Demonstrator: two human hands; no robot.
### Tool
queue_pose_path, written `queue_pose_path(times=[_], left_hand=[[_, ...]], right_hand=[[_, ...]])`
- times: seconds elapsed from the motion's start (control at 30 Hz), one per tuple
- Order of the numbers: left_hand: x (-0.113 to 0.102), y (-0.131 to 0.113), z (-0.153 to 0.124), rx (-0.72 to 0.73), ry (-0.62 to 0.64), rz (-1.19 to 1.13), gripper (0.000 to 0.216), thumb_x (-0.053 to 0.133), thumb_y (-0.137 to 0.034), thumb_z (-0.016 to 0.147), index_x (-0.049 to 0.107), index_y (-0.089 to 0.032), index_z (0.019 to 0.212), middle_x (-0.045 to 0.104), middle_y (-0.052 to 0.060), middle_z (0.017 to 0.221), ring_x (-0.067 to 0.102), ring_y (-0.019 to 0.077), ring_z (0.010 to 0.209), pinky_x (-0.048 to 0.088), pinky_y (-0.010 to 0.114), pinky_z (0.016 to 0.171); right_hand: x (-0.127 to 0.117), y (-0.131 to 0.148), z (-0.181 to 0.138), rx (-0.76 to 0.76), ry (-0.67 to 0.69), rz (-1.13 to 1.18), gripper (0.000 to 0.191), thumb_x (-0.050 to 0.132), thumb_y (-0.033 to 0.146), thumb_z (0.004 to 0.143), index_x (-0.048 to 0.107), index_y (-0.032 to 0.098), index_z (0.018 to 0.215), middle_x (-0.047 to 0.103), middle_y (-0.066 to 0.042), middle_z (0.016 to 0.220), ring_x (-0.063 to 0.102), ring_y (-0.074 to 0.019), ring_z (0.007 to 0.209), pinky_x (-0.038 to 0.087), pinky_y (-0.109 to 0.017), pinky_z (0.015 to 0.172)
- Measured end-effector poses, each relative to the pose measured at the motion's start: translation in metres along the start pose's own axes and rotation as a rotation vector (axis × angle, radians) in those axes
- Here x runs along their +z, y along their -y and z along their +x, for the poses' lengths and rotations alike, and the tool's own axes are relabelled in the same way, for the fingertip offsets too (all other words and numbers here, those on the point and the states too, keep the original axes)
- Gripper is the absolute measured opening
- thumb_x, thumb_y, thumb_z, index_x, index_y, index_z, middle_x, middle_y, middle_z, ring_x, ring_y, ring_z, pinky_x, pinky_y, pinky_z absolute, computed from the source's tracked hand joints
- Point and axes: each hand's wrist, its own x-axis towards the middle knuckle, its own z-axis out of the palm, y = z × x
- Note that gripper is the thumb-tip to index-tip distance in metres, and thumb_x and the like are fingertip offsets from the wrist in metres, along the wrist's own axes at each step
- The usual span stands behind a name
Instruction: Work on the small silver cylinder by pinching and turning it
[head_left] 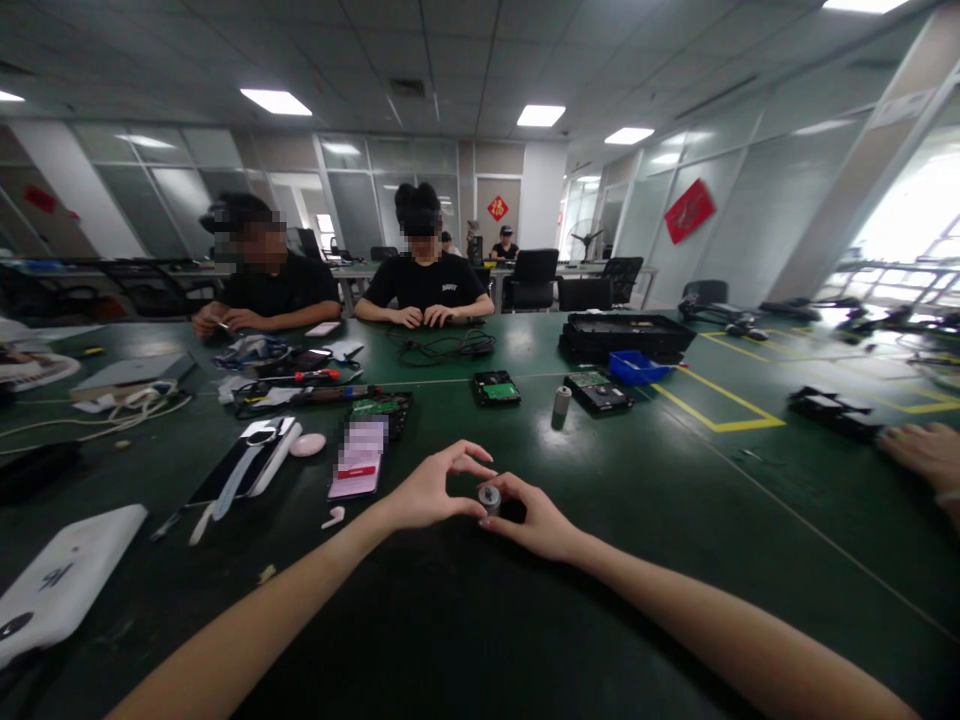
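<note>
A small grey metal cylinder (pixel 490 497) stands upright on the green table, a dark knob at the centre of its top; it looks like a small motor. My right hand (pixel 536 515) grips it between thumb and index finger from the right. On the other side, my left hand (pixel 427 488) curves round it with thumb and fingers apart. The left thumb tip is at the cylinder's side; whether it touches I cannot tell. Farther back stands a similar pale cylinder (pixel 562 401), beside a hard drive (pixel 598 391). Another hard drive (pixel 496 388) lies to its left.
On the left lie a lit phone (pixel 358 458), an earbud (pixel 334 517), a pink case (pixel 307 445) and a white device (pixel 71 575). A blue bin (pixel 637 367) and black tray (pixel 626 337) sit back right. Another person's hand (pixel 919 455) rests far right; two people sit opposite.
</note>
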Motion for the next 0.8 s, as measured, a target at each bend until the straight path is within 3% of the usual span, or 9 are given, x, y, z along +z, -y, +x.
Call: queue_pose_path(times=[0.17, 0.3, 0.4, 0.5, 0.67, 0.8], left_hand=[[0.014, -0.002, 0.0, -0.011, -0.054, -0.058, 0.033, 0.072, -0.022, 0.074, 0.058, -0.018, 0.104, 0.072, 0.006, 0.095, 0.067, 0.0203, 0.095, 0.048, 0.033, 0.088], [0.028, 0.001, -0.002, 0.014, -0.236, 0.055, 0.022, 0.073, -0.027, 0.074, 0.057, -0.018, 0.087, 0.071, 0.004, 0.086, 0.069, 0.0189, 0.08, 0.05, 0.031, 0.079], [0.03, 0.0, -0.003, 0.018, -0.376, 0.091, 0.021, 0.07, -0.028, 0.077, 0.051, -0.019, 0.08, 0.069, 0.001, 0.079, 0.069, 0.019, 0.08, 0.051, 0.03, 0.076], [0.01, 0.008, 0.001, 0.003, -0.502, 0.164, 0.018, 0.064, -0.026, 0.081, 0.048, -0.02, 0.075, 0.069, 0.001, 0.079, 0.069, 0.0189, 0.084, 0.051, 0.03, 0.078], [-0.043, 0.054, 0.005, -0.231, -0.392, 0.332, 0.013, 0.065, -0.016, 0.072, 0.052, -0.019, 0.072, 0.071, 0.003, 0.077, 0.069, 0.0208, 0.078, 0.053, 0.031, 0.071], [-0.056, 0.086, 0.002, -0.285, -0.353, 0.364, 0.015, 0.067, -0.01, 0.064, 0.055, -0.019, 0.066, 0.07, 0.002, 0.067, 0.068, 0.0205, 0.069, 0.052, 0.029, 0.064]], right_hand=[[0.001, -0.003, 0.0, -0.016, -0.009, -0.01, 0.031, 0.068, 0.035, 0.079, 0.056, 0.018, 0.102, 0.063, -0.003, 0.096, 0.061, -0.0173, 0.089, 0.049, -0.032, 0.082], [0.001, -0.002, -0.001, -0.01, -0.007, 0.017, 0.033, 0.069, 0.033, 0.079, 0.055, 0.018, 0.105, 0.065, -0.003, 0.097, 0.062, -0.0171, 0.091, 0.049, -0.033, 0.085], [0.001, 0.0, -0.001, 0.005, -0.011, 0.018, 0.033, 0.069, 0.032, 0.079, 0.055, 0.019, 0.106, 0.065, -0.003, 0.098, 0.063, -0.0176, 0.092, 0.049, -0.034, 0.086], [0.001, 0.001, 0.0, 0.007, -0.014, 0.031, 0.035, 0.069, 0.032, 0.079, 0.056, 0.02, 0.108, 0.065, -0.003, 0.1, 0.062, -0.0177, 0.094, 0.049, -0.035, 0.088], [0.0, 0.003, 0.0, 0.012, -0.003, 0.026, 0.036, 0.069, 0.033, 0.079, 0.057, 0.02, 0.11, 0.065, -0.003, 0.103, 0.062, -0.0181, 0.096, 0.049, -0.035, 0.09], [-0.002, 0.004, -0.001, 0.022, 0.005, 0.027, 0.037, 0.069, 0.033, 0.079, 0.057, 0.021, 0.111, 0.065, -0.003, 0.104, 0.062, -0.0179, 0.097, 0.049, -0.035, 0.09]])
